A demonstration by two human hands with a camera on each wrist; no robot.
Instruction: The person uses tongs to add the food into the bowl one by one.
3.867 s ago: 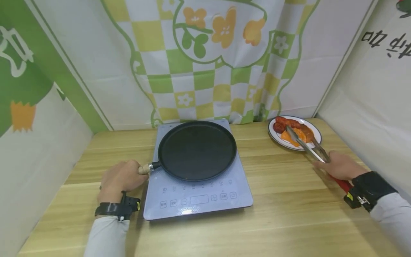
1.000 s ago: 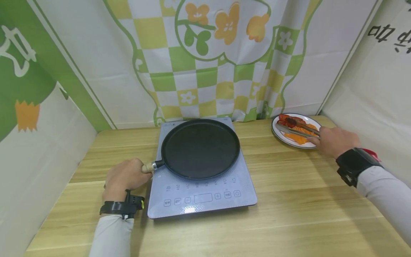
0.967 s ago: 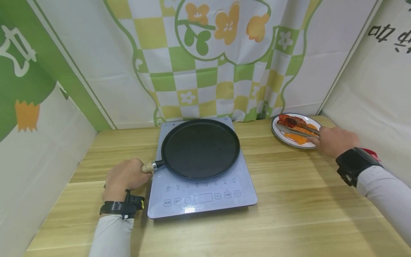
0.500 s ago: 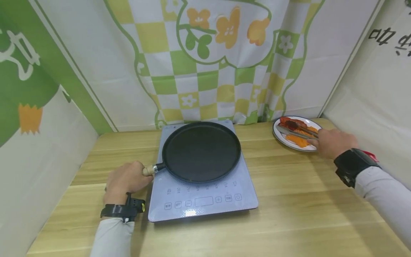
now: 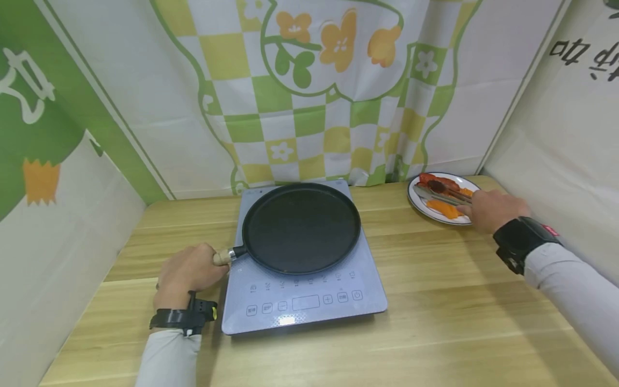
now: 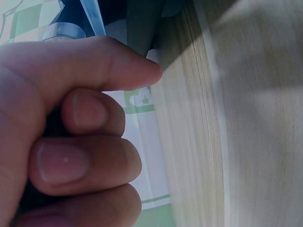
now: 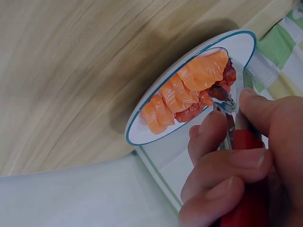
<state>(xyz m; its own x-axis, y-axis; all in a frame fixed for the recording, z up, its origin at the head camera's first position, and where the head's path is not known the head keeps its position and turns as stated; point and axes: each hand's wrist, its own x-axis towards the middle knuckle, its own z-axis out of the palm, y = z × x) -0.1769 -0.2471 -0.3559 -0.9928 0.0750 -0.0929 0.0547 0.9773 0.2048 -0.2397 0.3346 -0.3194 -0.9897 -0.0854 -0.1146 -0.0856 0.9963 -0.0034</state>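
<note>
My left hand [image 5: 191, 269] grips the wooden handle [image 5: 223, 257] of a flat black frying pan [image 5: 302, 228]. In the left wrist view its fingers [image 6: 90, 161] are curled, with the thumb laid along the top. The pan sits on a pale induction cooker [image 5: 309, 317]. At the right my right hand [image 5: 498, 210] holds metal tongs [image 5: 445, 199] with red handles [image 7: 248, 198]. Their tips are over a white blue-rimmed plate [image 5: 427, 215], around a dark red food piece [image 5: 437, 186]; I cannot tell whether they squeeze it. Orange slices [image 7: 203, 71] lie beside it.
Everything stands on a wooden table [image 5: 425, 317]. A checked flower-print curtain [image 5: 314, 123] hangs right behind the cooker and plate. Printed sheets enclose the left and right sides, the right-hand sheet [image 5: 556, 150] close to the right hand.
Since the earliest frame my right hand has moved up toward the plate and turned, bringing the tongs from the orange slices to the red pieces. Lately it shifts only slightly. My left hand stays put.
</note>
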